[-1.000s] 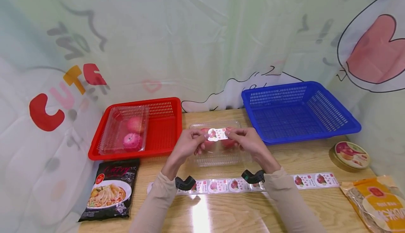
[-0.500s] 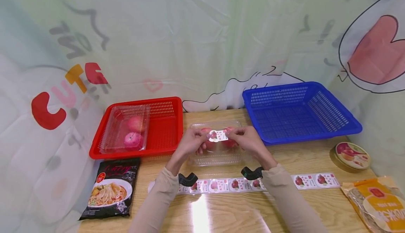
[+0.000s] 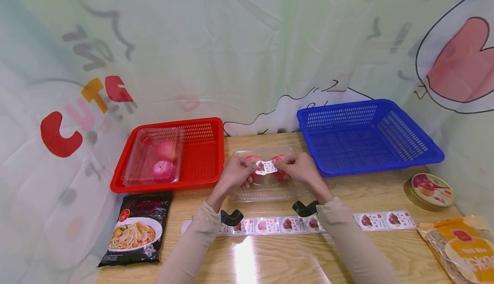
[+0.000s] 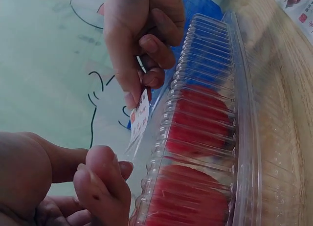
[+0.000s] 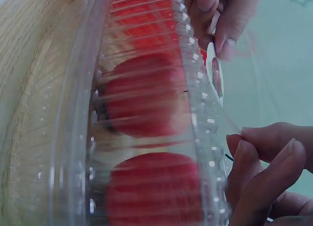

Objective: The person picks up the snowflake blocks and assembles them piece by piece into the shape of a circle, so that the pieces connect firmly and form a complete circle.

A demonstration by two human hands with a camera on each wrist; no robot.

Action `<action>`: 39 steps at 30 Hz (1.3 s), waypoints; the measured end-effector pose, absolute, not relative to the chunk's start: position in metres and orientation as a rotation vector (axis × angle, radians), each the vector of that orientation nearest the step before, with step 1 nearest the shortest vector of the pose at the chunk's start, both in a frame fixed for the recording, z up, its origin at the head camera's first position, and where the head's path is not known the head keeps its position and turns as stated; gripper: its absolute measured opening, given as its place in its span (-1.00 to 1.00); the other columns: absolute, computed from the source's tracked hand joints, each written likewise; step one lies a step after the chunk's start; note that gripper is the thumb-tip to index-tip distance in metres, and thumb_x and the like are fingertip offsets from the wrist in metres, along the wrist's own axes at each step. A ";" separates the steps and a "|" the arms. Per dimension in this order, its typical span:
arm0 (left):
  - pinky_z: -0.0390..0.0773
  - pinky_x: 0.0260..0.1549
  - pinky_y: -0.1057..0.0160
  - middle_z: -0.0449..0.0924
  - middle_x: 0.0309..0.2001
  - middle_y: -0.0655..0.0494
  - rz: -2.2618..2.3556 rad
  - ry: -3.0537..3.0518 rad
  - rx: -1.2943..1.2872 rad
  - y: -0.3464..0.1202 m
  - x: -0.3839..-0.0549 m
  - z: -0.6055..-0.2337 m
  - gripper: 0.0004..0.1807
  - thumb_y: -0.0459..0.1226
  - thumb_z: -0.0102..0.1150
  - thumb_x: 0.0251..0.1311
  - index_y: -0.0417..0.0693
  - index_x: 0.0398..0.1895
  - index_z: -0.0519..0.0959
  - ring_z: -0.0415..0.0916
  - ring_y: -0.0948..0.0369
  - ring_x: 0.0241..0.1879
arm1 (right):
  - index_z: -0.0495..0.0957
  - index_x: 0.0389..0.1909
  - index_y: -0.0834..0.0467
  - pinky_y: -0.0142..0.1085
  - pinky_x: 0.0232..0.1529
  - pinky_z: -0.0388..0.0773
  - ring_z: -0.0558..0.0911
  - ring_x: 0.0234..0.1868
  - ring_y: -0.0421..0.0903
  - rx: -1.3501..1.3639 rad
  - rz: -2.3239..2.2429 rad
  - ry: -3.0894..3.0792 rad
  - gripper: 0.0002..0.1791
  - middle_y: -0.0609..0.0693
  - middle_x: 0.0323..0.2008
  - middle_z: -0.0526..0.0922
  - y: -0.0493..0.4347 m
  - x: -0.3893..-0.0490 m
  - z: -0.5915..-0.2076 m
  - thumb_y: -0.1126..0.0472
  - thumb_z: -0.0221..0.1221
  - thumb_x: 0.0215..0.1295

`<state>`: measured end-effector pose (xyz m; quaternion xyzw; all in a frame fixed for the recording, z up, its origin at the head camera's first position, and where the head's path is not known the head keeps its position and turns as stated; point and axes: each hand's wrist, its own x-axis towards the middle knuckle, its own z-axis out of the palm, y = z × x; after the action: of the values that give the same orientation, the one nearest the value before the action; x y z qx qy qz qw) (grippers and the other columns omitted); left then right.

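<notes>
My left hand (image 3: pixel 236 173) and right hand (image 3: pixel 302 171) pinch a white label (image 3: pixel 266 167) printed with a red fruit, one at each end. They hold it stretched flat, close over the lid of a clear plastic fruit box (image 3: pixel 264 196). The box is closed, and red apples (image 4: pixel 198 121) show through its ribbed wall. Seen from the right wrist, the label (image 5: pixel 215 74) stands edge-on beside the lid, its printed side partly visible. Fingertips and thumbs cover the label's ends.
A red basket (image 3: pixel 202 185) at left holds another clear box (image 3: pixel 135 164) of apples. Right of the hands stands a blue basket (image 3: pixel 343 142). A label strip (image 3: pixel 266 226) runs under the forearms. A black noodle packet (image 3: pixel 135 228), round tin (image 3: pixel 431 189) and orange bag (image 3: pixel 463 245) flank it.
Both hands have shifted the label slightly toward me over the lid, and it sits at a slight tilt. The head view has turned a little; the baskets and packets stay put.
</notes>
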<state>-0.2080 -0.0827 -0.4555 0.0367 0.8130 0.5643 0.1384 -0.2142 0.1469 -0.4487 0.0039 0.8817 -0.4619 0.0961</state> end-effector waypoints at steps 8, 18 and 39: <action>0.61 -0.73 0.31 0.52 -0.72 0.06 1.599 2.385 0.066 -0.080 -0.210 -0.457 -0.68 -0.31 0.20 0.45 -0.37 -0.46 0.66 0.46 0.24 -0.81 | 0.78 -0.35 0.27 -0.35 -0.47 0.35 0.55 -0.44 -0.16 0.032 -1.345 2.634 -0.71 -0.01 -0.53 0.70 0.144 -0.217 -0.449 0.08 0.37 0.33; 0.69 -0.65 0.22 0.57 -0.66 0.00 1.508 2.437 -0.033 -0.077 -0.209 -0.456 -0.69 -0.26 0.22 0.47 -0.28 -0.45 0.66 0.49 0.19 -0.77 | 0.78 -0.35 0.24 -0.35 -0.49 0.33 0.52 -0.39 -0.10 0.060 -1.273 2.646 -0.70 -0.08 -0.55 0.62 0.144 -0.219 -0.451 0.04 0.37 0.33; 0.68 -0.65 0.18 0.57 -0.67 0.00 1.420 2.579 -0.094 -0.068 -0.210 -0.461 -0.62 -0.25 0.29 0.43 -0.12 -0.62 0.60 0.57 0.08 -0.72 | 0.83 -0.34 0.23 -0.32 -0.45 0.37 0.60 -0.38 -0.07 0.085 -1.169 2.764 -0.68 -0.02 -0.52 0.75 0.138 -0.221 -0.452 0.00 0.44 0.25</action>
<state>-0.2102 -0.0680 -0.4606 -0.0319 0.8713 0.4798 0.0976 -0.2208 0.1385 -0.4524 0.0281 0.9184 -0.3883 0.0699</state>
